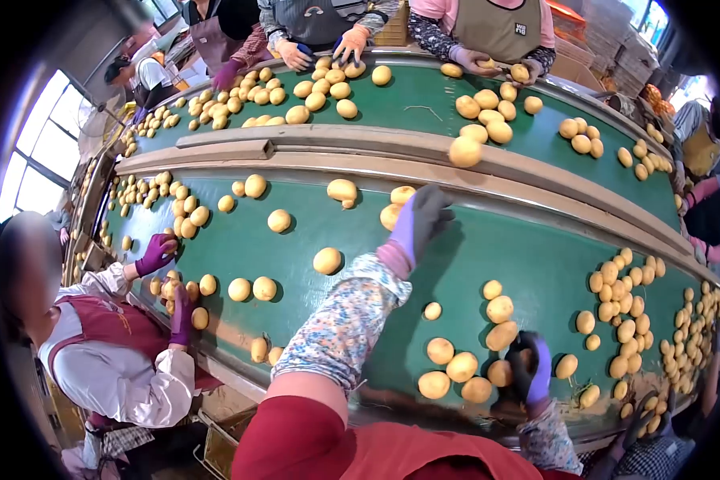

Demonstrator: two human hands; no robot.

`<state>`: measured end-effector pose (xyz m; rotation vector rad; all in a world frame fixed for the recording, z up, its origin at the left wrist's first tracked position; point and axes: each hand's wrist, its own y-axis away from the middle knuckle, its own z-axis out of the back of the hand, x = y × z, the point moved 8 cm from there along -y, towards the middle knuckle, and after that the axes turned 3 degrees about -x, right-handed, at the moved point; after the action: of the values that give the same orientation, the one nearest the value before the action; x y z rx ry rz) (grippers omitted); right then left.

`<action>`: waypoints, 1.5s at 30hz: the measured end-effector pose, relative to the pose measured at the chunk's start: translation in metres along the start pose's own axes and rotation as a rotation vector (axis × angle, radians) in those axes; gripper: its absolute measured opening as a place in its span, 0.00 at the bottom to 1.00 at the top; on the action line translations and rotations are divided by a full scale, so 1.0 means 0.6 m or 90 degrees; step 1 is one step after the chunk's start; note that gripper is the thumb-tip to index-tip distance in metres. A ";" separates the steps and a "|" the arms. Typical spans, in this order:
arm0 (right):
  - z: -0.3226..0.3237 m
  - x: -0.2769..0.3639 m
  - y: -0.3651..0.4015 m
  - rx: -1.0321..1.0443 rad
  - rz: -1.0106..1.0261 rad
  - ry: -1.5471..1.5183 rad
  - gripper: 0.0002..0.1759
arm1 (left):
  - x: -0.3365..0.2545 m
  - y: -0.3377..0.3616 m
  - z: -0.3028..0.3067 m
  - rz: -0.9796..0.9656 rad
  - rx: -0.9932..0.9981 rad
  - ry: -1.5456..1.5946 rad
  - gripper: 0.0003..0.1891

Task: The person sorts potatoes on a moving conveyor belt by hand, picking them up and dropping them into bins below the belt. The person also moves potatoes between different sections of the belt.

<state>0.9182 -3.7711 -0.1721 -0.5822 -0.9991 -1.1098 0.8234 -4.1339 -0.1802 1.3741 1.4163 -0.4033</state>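
Note:
My left hand point(421, 220), in a purple and grey glove, is stretched out over the green conveyor belt point(360, 316) with its fingers extended. Two potatoes point(391, 216) lie just left of it. Beyond the fingers, a potato point(465, 152) shows large over the wooden divider. My right hand point(532, 368), gloved in the same colours, is low over the near side of the belt. Its fingers curl at a potato point(500, 373), which it partly covers. Several potatoes point(462, 366) lie left of this hand, and a single potato point(566, 366) is on its right.
Wooden boards point(336, 164) divide this belt from a second green belt point(412, 100) with more potatoes. Co-workers stand along the far side. At left, a person in purple gloves point(157, 254) handles potatoes. Many potatoes point(624, 312) cover the right end.

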 end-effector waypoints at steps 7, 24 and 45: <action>-0.053 0.060 0.065 -0.133 0.115 0.257 0.29 | -0.107 0.024 0.256 -0.481 -0.427 -0.668 0.29; -0.162 0.046 -0.333 0.009 -0.087 0.493 0.17 | -0.089 -0.019 0.314 0.181 0.233 -0.387 0.23; -0.081 -0.056 0.062 -0.293 -0.152 0.168 0.25 | -0.096 0.426 0.596 -0.392 -0.061 -0.614 0.20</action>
<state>0.9667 -3.7814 -0.2214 -0.6706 -0.5935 -1.6044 1.1888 -4.3842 -0.1591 0.4683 0.9614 -1.1906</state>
